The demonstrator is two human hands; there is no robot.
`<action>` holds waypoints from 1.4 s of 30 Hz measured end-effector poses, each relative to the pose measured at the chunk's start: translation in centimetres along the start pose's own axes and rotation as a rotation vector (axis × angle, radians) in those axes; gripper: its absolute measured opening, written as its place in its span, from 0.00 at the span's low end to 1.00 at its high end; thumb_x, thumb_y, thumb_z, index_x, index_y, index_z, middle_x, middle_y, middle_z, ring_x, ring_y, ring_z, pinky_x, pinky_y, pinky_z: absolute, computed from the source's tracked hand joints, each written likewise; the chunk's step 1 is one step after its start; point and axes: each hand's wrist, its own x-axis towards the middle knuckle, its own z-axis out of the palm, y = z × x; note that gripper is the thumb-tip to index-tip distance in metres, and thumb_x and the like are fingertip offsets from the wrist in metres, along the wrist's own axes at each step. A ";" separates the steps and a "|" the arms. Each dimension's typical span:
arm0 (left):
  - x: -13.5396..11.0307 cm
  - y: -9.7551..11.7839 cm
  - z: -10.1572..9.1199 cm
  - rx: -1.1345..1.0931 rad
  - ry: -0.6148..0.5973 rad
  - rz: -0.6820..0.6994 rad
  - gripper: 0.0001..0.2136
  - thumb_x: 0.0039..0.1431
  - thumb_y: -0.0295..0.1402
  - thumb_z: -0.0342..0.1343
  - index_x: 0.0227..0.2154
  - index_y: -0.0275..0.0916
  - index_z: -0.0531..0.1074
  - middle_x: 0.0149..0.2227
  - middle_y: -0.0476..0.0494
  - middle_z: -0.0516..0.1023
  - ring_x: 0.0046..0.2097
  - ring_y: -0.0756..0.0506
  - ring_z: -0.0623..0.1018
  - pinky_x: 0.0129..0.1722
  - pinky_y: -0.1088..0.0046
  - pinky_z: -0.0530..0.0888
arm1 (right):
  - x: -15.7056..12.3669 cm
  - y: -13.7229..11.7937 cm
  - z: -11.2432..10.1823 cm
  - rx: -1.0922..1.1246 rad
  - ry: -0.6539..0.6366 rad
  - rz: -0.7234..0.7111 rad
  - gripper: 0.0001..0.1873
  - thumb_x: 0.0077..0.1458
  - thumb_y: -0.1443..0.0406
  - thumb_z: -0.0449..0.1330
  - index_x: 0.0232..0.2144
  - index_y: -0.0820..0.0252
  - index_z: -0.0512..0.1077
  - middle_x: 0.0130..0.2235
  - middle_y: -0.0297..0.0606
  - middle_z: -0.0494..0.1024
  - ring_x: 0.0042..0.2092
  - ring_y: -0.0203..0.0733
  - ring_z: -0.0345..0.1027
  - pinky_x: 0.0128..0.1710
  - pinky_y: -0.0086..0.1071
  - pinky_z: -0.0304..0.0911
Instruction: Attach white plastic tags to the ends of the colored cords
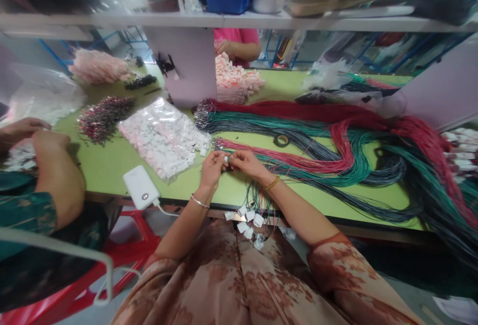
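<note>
My left hand (212, 166) and my right hand (244, 162) meet over the green table (112, 161), fingers pinched together on a small white connector (226, 159) at the end of thin wires. Finished wires with white connectors (248, 220) hang off the table edge into my lap. Long bundles of red, green and grey wires (336, 141) stretch away to the right. A clear bag of white connectors (164, 136) lies just left of my hands.
A white power bank (141, 187) with a cable sits at the table edge. A person's arms (48, 165) work at the left. Another person in pink (239, 44) is across the table behind stacked white parts (235, 81). A tape roll (282, 140) lies among the wires.
</note>
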 end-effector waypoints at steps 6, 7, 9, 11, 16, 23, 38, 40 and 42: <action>-0.4 -0.2 0.2 0.075 -0.018 0.026 0.14 0.49 0.41 0.63 0.29 0.36 0.71 0.26 0.49 0.75 0.22 0.56 0.66 0.23 0.80 0.63 | -0.2 0.6 0.1 -0.053 0.038 0.034 0.16 0.48 0.56 0.60 0.19 0.60 0.62 0.19 0.30 0.67 0.21 0.30 0.56 0.23 0.25 0.51; -0.4 -0.2 0.1 0.083 -0.029 0.019 0.14 0.49 0.41 0.63 0.29 0.36 0.70 0.25 0.49 0.75 0.22 0.56 0.66 0.23 0.80 0.63 | -0.2 0.5 -0.3 -0.090 0.005 0.035 0.16 0.48 0.56 0.60 0.20 0.60 0.62 0.19 0.30 0.68 0.21 0.30 0.57 0.23 0.26 0.51; -0.3 -0.1 0.1 0.090 -0.040 0.003 0.13 0.49 0.41 0.63 0.28 0.36 0.71 0.23 0.50 0.74 0.21 0.56 0.66 0.22 0.80 0.62 | 0.3 0.2 -1.5 -0.161 -0.105 0.002 0.17 0.50 0.54 0.60 0.22 0.62 0.66 0.22 0.32 0.71 0.24 0.31 0.60 0.25 0.26 0.54; 0.0 0.3 0.1 0.074 -0.021 -0.003 0.12 0.49 0.40 0.63 0.28 0.35 0.71 0.24 0.49 0.74 0.21 0.56 0.66 0.22 0.80 0.62 | 1.5 -0.2 -3.1 -0.240 -0.139 -0.060 0.18 0.52 0.52 0.58 0.27 0.63 0.70 0.28 0.35 0.74 0.28 0.33 0.63 0.30 0.27 0.57; 1.0 1.0 0.6 -0.035 0.031 -0.061 0.10 0.50 0.37 0.63 0.28 0.35 0.70 0.30 0.47 0.76 0.23 0.57 0.68 0.23 0.81 0.63 | 6.4 0.5 -5.7 -0.811 0.249 0.080 0.10 0.52 0.62 0.57 0.31 0.62 0.73 0.34 0.40 0.78 0.34 0.39 0.66 0.36 0.30 0.57; 1.1 0.4 0.4 -0.075 0.020 -0.196 0.10 0.48 0.34 0.64 0.27 0.35 0.69 0.29 0.48 0.76 0.22 0.57 0.68 0.22 0.81 0.62 | 7.9 2.2 -5.8 -1.038 0.194 0.127 0.11 0.57 0.66 0.50 0.36 0.64 0.71 0.36 0.48 0.78 0.34 0.42 0.66 0.33 0.31 0.54; 0.9 0.0 0.2 -0.224 -0.047 -0.173 0.08 0.51 0.32 0.62 0.28 0.35 0.69 0.31 0.47 0.77 0.25 0.57 0.68 0.26 0.81 0.64 | 5.3 -5.4 -0.4 -0.386 0.138 -0.327 0.08 0.50 0.62 0.54 0.27 0.62 0.67 0.26 0.31 0.70 0.27 0.32 0.57 0.28 0.26 0.53; 0.8 0.1 0.2 -0.268 -0.045 -0.176 0.07 0.51 0.32 0.62 0.28 0.36 0.69 0.29 0.48 0.75 0.25 0.56 0.68 0.26 0.81 0.65 | 4.2 -5.1 -0.7 -0.355 0.131 -0.262 0.08 0.49 0.62 0.56 0.25 0.62 0.67 0.23 0.30 0.67 0.25 0.31 0.55 0.26 0.26 0.50; 0.8 0.3 0.3 -0.305 -0.033 -0.187 0.06 0.51 0.31 0.61 0.28 0.36 0.69 0.28 0.49 0.74 0.25 0.56 0.68 0.26 0.82 0.65 | 2.9 -4.4 -1.2 -0.340 0.127 -0.201 0.09 0.48 0.61 0.56 0.23 0.62 0.66 0.21 0.28 0.63 0.24 0.30 0.51 0.25 0.26 0.48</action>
